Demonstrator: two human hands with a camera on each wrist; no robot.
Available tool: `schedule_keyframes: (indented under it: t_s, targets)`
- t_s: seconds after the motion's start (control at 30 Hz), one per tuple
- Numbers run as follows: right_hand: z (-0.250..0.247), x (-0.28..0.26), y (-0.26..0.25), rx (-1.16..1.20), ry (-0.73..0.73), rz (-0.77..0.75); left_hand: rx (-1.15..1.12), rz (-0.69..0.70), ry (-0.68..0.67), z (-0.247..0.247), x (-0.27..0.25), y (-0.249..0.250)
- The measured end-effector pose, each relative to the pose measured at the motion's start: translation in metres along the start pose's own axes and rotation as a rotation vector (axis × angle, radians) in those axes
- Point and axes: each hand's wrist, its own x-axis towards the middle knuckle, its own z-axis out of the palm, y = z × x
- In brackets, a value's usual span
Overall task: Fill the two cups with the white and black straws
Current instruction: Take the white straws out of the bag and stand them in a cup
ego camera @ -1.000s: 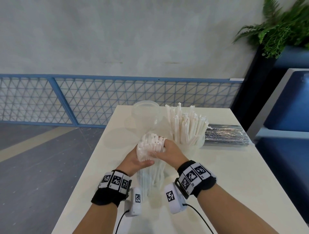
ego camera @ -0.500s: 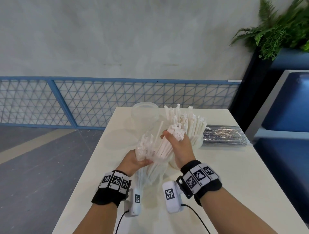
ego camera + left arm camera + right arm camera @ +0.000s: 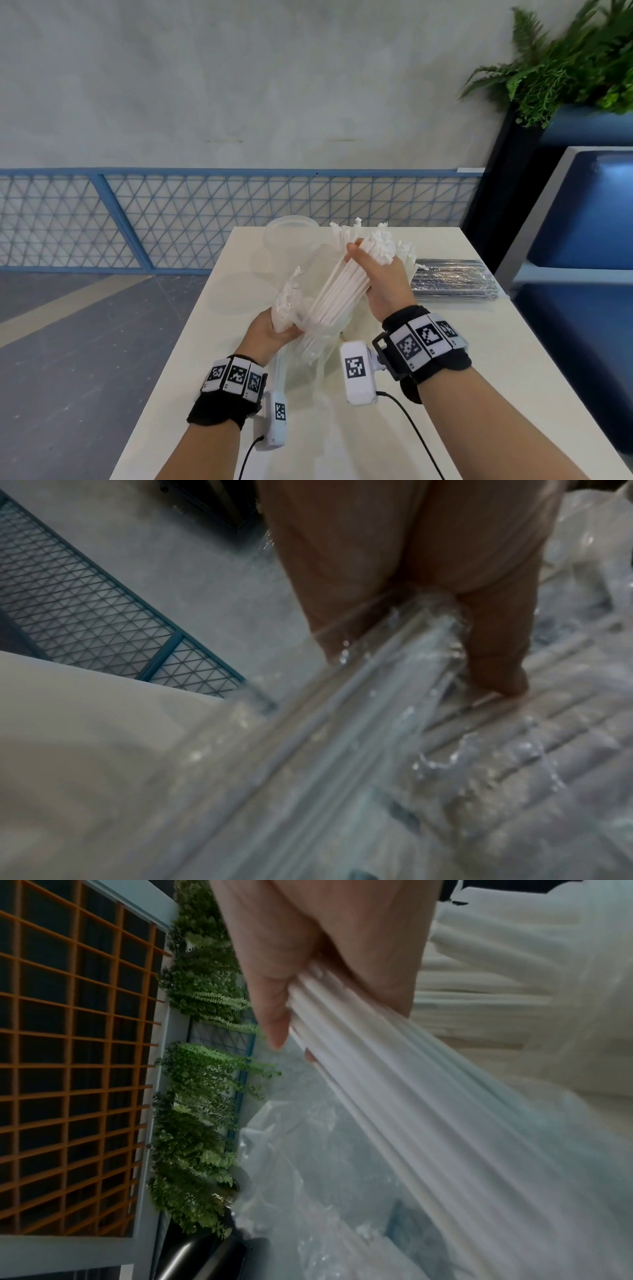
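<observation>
Head view: right hand (image 3: 383, 277) grips white straws (image 3: 342, 291) at table (image 3: 479, 342) centre, black straws (image 3: 452, 281) at 3 o'clock — left wrist view alone shows left hand (image 3: 411, 574) fingers pinching clear wrapper (image 3: 342, 723).

At frame centre your bundle of straws (image 3: 346, 291) slants up from the plastic bag (image 3: 291, 305), empty cup (image 3: 291, 233) behind, packaged straws (image 3: 455, 279) right.

Black wristbands (image 3: 226, 407) with checkered tags, white cabled wrist cameras (image 3: 358, 373).
</observation>
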Motion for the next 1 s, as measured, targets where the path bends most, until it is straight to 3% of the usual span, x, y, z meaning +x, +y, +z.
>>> schedule_keyframes:
  t_s: [0.1,0.2,0.37,0.53,0.7,0.87,1.0]
  targets:
    - [-0.001,0.001,-0.001,-0.028,-0.058,0.077,0.025,0.007,-0.025,0.0,-0.001,0.001]
    - [-0.001,0.0,-0.005,0.005,-0.015,0.106,0.008,0.009,-0.046,0.001,-0.001,0.002]
    - [-0.002,0.003,-0.031,0.137,0.103,-0.029,-0.075,0.0,0.029,0.0,0.003,0.003]
    - [-0.008,0.01,-0.046,0.237,0.23,-0.068,-0.093,0.026,0.027,0.008,0.008,0.01]
    - [-0.025,0.016,-0.053,0.355,0.355,-0.087,-0.117,0.007,0.114,0.009,0.007,0.007]
    - [-0.037,0.019,-0.063,0.405,0.404,-0.092,-0.123,0.01,0.153,0.008,0.009,0.004]
    - [-0.04,0.017,-0.082,0.366,0.441,-0.193,-0.156,-0.013,0.249,0.007,0.014,-0.001]
